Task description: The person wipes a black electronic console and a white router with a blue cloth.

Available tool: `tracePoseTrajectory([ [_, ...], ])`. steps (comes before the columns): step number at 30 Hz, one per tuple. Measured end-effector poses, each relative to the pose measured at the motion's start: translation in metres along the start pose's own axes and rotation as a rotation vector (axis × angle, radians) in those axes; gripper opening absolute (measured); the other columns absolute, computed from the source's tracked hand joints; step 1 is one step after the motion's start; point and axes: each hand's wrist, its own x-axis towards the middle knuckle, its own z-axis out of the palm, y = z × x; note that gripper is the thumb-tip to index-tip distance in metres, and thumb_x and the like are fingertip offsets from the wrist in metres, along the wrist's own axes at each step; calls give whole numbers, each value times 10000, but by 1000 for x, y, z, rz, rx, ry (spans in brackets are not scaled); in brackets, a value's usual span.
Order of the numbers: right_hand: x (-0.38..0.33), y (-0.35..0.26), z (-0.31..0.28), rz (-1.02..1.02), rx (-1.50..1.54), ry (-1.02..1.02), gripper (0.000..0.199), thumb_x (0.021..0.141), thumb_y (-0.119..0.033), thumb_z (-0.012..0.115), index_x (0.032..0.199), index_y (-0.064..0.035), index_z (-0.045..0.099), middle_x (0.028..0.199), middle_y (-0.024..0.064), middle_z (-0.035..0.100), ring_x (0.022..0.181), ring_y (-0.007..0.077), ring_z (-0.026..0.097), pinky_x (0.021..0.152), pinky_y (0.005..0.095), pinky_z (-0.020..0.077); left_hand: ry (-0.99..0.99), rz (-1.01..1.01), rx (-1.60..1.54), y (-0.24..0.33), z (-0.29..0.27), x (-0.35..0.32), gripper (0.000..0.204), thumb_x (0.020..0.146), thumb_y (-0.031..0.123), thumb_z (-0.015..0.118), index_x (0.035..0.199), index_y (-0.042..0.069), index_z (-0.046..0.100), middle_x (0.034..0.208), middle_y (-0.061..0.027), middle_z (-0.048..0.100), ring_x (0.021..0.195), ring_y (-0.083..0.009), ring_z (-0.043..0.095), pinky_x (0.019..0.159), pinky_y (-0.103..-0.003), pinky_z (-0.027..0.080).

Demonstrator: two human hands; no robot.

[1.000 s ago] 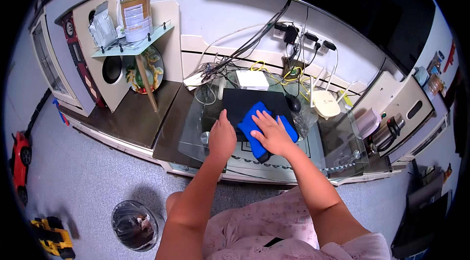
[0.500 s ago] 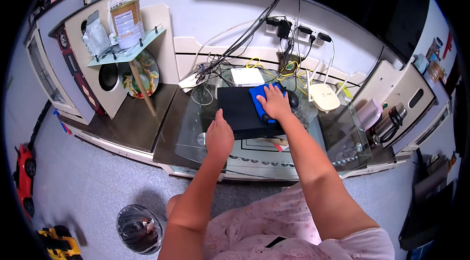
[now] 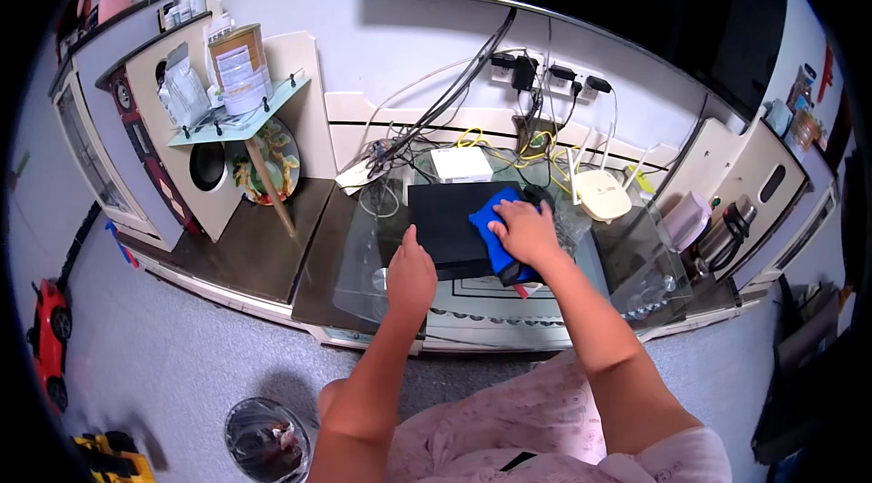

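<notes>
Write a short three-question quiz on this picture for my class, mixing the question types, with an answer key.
1. Short answer: which of the person's hands rests on the cloth?
2. True or false: the white router stands to the right of the flat black box.
3. Multiple choice: the cloth's colour is
A) red
B) blue
C) yellow

Key:
1. The right hand.
2. True.
3. B.
</notes>
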Motion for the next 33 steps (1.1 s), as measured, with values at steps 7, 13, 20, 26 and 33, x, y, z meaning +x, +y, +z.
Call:
tracePoseTrajectory([
  [7, 121, 18, 31, 56, 190, 120, 319, 896, -321, 654, 1003, -30, 727, 1041, 212, 704, 983, 405, 662, 894, 477, 518, -15, 21, 56, -3, 0, -1, 443, 955, 98, 503, 1371, -49, 456, 1180, -257, 635, 1058, -414, 617, 935, -485, 484],
  [13, 193, 46, 93, 363, 144, -338, 637, 963, -533, 481, 1245, 15, 645, 1303, 252, 611, 1231, 394, 578, 1045, 467, 443, -16, 23, 46, -2, -4, -1, 449, 927, 67, 536, 1348, -70, 463, 1188, -250, 638, 1068, -404, 622, 973, -470, 476],
  [20, 225, 54, 113, 459, 395, -374, 706, 930, -594, 531, 1245, 29, 639, 1280, 244, 628, 1176, 347, 608, 1004, 446, 445, 25, 52, 65, -3, -3, -2, 465, 921, 56, 541, 1358, -72, 445, 1210, -260, 627, 1082, -410, 614, 995, -474, 460],
  [26, 216, 32, 73, 682, 1029, -295, 712, 779, -475, 790, 1264, 21, 631, 1262, 202, 638, 1135, 328, 586, 939, 462, 436, 82, 75, 45, -11, -1, -4, 438, 958, 69, 499, 1379, -44, 455, 1106, -270, 648, 1046, -430, 610, 925, -499, 472],
  [33, 155, 28, -6, 635, 1248, -202, 586, 872, -515, 672, 1295, -113, 619, 1252, 98, 632, 1141, 244, 548, 956, 479, 384, -65, -25, -98, 8, -11, -5, 824, 895, 356, 668, 1494, -52, 276, 1335, -307, 520, 1238, -447, 512, 1063, -477, 398],
])
